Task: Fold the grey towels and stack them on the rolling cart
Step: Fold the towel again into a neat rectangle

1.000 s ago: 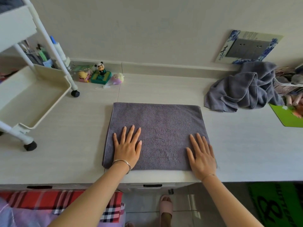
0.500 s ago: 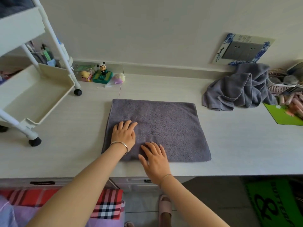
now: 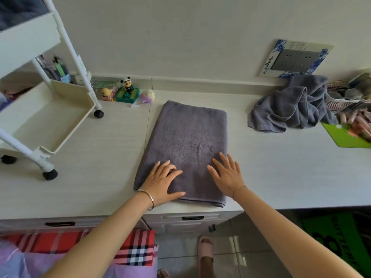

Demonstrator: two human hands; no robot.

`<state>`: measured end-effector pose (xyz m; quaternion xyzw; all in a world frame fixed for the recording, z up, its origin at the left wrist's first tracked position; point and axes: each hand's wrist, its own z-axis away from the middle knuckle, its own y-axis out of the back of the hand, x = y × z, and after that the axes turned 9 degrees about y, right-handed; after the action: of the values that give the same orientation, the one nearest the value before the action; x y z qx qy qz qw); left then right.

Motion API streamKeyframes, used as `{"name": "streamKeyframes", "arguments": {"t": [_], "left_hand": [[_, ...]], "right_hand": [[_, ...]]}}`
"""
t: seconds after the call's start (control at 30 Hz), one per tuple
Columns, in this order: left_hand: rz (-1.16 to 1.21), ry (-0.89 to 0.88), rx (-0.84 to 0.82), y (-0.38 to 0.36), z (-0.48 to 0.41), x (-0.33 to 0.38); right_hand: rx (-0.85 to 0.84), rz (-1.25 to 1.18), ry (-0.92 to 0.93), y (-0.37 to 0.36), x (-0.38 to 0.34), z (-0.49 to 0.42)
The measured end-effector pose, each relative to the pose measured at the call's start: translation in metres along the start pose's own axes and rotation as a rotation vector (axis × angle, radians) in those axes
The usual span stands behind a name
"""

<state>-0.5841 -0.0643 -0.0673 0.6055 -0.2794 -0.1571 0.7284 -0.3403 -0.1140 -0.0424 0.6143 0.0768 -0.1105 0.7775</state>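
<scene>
On the tabletop (image 3: 281,167), the folded towel (image 3: 186,141) runs lengthwise away from the person; left hand (image 3: 162,182) and right hand (image 3: 227,175) press flat, fingers spread, on its near end.

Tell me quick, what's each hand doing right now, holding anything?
Left hand: open, palm flat on the folded towel, holding nothing.
Right hand: open, fingers spread, flat on the towel's near right part, holding nothing.

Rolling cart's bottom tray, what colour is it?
Cream-white plastic rolling cart tray, with black caster wheels; seen in the head view, the only one.
</scene>
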Motion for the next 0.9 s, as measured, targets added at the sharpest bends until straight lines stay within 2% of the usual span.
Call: {"name": "streamKeyframes", "arguments": {"t": [0.13,0.2,0.3,0.4,0.47,0.63,0.77,0.9], "left_hand": [[-0.068,-0.013,-0.123,0.003,0.002,-0.016],[-0.140,-0.038,-0.147,0.002,0.003,-0.022],[-0.163,-0.023,-0.155,0.003,0.000,-0.020],[-0.191,-0.043,-0.088,0.007,-0.001,-0.013],[-0.237,-0.056,-0.011,0.002,-0.003,-0.013],[-0.128,-0.054,0.161,0.007,-0.004,-0.008],[0.130,0.091,0.065,0.021,-0.001,-0.004],[0.103,0.149,-0.004,0.041,-0.001,-0.004]], "right_hand": [[0.088,0.078,0.412,-0.022,-0.014,0.031],[0.078,0.140,0.506,-0.038,-0.014,0.040],[0.048,0.171,0.466,-0.054,-0.014,0.046],[0.067,0.199,0.435,-0.061,-0.015,0.048],[0.067,0.199,0.438,-0.060,-0.015,0.048],[0.086,0.101,0.413,-0.053,-0.021,0.048],[0.172,0.065,0.370,-0.051,-0.025,0.045],[0.273,0.135,0.424,-0.040,-0.017,0.045]]}}
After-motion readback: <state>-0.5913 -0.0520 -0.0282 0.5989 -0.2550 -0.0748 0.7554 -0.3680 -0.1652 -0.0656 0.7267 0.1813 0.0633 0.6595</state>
